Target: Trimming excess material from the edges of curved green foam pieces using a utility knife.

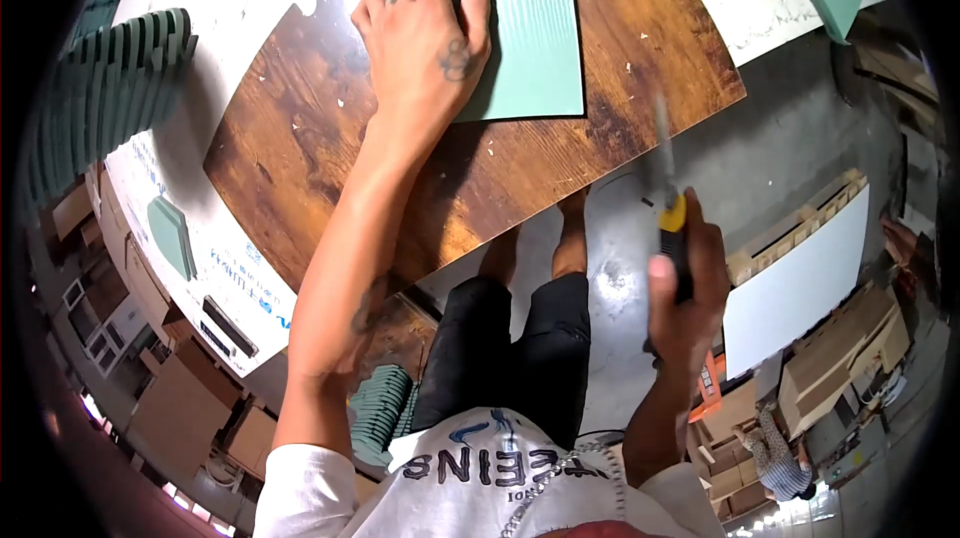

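Observation:
My left hand (425,33) lies palm down with fingers spread, over the left edge of a pale green sheet (535,48) with a rippled surface. The sheet has a straight near edge and a curved right side, and its far end runs out of the picture. It rests on a brown wood-grain board (300,138). My right hand (690,298) is wrapped round a utility knife (674,223) with a yellow and black handle. Its blade, blurred, points away from me beside the board's near right edge, apart from the sheet.
A fanned stack of green pieces (130,88) stands on the white-covered table (240,273) at left, near small green offcuts (172,236). Another green stack (380,403) sits low by my legs. At right are a white panel (800,278), cardboard (840,348) and another person (775,458).

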A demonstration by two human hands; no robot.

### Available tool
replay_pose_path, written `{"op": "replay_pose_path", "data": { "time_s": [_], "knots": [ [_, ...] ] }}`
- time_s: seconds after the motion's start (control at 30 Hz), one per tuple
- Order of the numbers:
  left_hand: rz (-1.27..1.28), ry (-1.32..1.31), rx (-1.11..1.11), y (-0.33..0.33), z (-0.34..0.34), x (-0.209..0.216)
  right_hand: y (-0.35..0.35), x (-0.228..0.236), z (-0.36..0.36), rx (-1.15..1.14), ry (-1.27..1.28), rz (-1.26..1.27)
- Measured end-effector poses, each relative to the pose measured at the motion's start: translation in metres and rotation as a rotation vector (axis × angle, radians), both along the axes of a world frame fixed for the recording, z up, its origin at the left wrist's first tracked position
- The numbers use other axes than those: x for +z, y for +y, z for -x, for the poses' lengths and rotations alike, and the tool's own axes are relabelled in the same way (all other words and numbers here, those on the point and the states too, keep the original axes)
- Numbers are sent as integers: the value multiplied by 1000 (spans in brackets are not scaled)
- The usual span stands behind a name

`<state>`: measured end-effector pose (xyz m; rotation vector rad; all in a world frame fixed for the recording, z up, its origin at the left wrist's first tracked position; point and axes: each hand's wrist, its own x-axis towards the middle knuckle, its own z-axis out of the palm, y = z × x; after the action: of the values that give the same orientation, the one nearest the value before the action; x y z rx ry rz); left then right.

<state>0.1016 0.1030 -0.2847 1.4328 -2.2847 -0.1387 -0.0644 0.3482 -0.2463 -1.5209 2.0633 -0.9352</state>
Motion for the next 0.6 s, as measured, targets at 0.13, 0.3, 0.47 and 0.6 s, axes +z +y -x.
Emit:
{"op": "replay_pose_path", "data": {
  "time_s": [0.13,0.3,0.47,0.6],
  "knots": [
    [3,-32,59,2,1,-5,-23,-11,-28,28,94,-1],
    [26,-35,68,0,4,-1,-16,-22,-25,58,249,42],
    [32,-50,46,0,1,-5,-9,-16,-23,-5,272,8],
    [44,-60,24,0,-2,-3,-13,-12,-19,12,275,-20]
  ]
}}
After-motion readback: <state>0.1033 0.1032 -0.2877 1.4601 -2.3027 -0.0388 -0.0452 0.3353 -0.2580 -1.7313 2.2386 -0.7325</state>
